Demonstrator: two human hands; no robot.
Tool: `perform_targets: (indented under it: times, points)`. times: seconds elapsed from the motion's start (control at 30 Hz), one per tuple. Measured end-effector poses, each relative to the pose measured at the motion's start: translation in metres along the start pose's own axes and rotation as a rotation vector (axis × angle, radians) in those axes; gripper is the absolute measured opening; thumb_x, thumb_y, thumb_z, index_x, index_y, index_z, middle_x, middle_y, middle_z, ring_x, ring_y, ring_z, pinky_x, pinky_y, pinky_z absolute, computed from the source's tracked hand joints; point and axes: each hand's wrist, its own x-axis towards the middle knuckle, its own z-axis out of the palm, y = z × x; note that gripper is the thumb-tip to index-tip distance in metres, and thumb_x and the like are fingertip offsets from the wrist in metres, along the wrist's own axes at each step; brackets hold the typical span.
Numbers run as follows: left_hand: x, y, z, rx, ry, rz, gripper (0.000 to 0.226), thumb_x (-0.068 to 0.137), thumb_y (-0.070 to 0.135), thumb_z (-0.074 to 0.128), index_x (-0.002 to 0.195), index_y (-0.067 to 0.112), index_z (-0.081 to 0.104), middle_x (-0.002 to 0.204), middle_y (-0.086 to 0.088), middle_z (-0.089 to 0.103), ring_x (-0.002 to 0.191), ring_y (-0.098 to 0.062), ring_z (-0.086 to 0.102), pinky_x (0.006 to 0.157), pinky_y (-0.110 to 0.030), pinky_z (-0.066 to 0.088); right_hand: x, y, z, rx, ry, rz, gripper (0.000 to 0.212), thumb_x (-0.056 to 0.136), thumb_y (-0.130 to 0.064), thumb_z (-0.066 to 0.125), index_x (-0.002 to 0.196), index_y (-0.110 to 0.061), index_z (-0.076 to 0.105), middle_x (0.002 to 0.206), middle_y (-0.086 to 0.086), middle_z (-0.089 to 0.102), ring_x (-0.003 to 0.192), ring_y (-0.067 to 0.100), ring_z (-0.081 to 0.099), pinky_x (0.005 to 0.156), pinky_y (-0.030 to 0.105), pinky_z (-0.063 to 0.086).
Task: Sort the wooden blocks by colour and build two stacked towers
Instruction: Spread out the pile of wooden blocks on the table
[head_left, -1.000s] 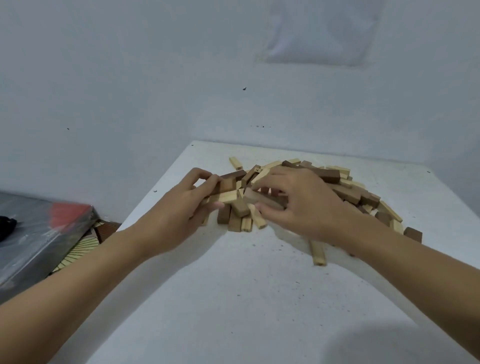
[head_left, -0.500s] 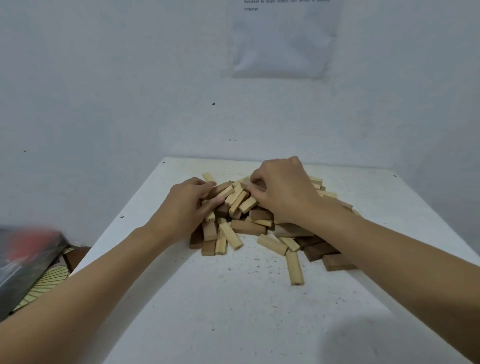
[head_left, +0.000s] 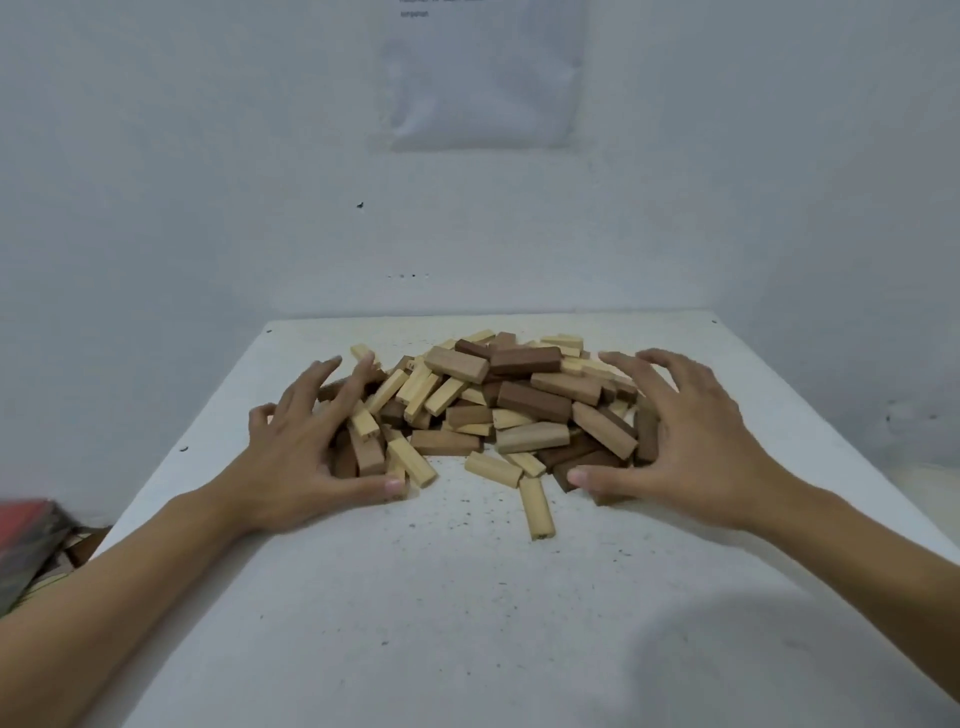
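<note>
- Our left hand (head_left: 306, 457) lies spread against the left flank of the pile of wooden blocks (head_left: 498, 405). Its fingers are splayed over the pale pieces and its thumb touches a light block at the near edge; it grips nothing.
- Our right hand (head_left: 685, 447) is spread the same way on the right flank, fingers arched over the blocks, thumb against a dark brown block at the front.
- The pile sits mid-way along the white counter (head_left: 467, 623), light and dark brown blocks jumbled together. One light block (head_left: 537, 506) lies loose just in front.
- We judge the sorting not yet begun: no colour groups, no tower.
- Next we would pull one colour out to one side and keep bare counter for two bases.
- A sheet of paper (head_left: 483, 78) on the wall carries small print at its top, too small to read. We see no brand on the blocks.
</note>
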Motion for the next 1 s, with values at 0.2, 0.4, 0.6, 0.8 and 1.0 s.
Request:
perform_targets:
  times: [0.2,0.4,0.6,0.8,1.0]
  points:
    - [0.015,0.021,0.013,-0.049,0.080,-0.007,0.119,0.052,0.104,0.042,0.148,0.065,-0.017,0.168,0.006,0.009,0.158,-0.015,0.001,0.119,-0.054,0.013,-0.019,0.002,0.022,-0.031,-0.184,0.063,0.135,0.039,-0.101,0.059,0.141,-0.066,-0.023,0.166,-0.008,-0.014,0.154,0.018,-0.015,0.121,0.061,-0.001]
    - [0.015,0.029,0.017,-0.093,0.078,-0.043,0.119,0.051,0.104,0.046,0.148,0.067,-0.012,0.169,0.006,0.009,0.158,-0.018,-0.007,0.122,-0.056,0.010,-0.005,-0.004,0.033,-0.032,-0.139,0.073,0.142,0.035,-0.104,0.054,0.141,-0.061,-0.031,0.166,-0.004,-0.019,0.153,0.021,-0.019,0.121,0.062,-0.003]
    - [0.004,0.037,0.013,0.008,0.036,0.033,0.129,0.046,0.106,0.047,0.148,0.064,-0.018,0.170,0.009,-0.012,0.151,-0.009,-0.030,0.122,-0.052,-0.003,-0.009,-0.011,0.031,0.023,-0.101,0.053,0.144,0.037,-0.100,0.062,0.141,-0.061,-0.030,0.165,-0.007,-0.024,0.152,0.018,-0.021,0.121,0.062,-0.006]
    - [0.010,0.046,0.023,-0.073,0.052,0.028,0.137,0.044,0.102,0.061,0.148,0.064,-0.020,0.171,0.003,-0.003,0.156,-0.013,-0.016,0.125,-0.053,0.006,0.005,-0.017,0.041,-0.050,-0.090,0.089,0.141,0.036,-0.106,0.051,0.140,-0.060,-0.033,0.167,0.001,-0.015,0.152,0.021,-0.022,0.118,0.067,-0.001]
    - [0.018,0.044,0.027,-0.079,0.068,0.001,0.134,0.045,0.105,0.056,0.148,0.064,-0.020,0.171,-0.001,0.002,0.157,-0.015,-0.014,0.126,-0.056,0.007,0.014,-0.019,0.044,-0.065,-0.093,0.096,0.143,0.033,-0.108,0.048,0.140,-0.058,-0.034,0.168,0.002,-0.012,0.153,0.021,-0.020,0.118,0.068,0.001]
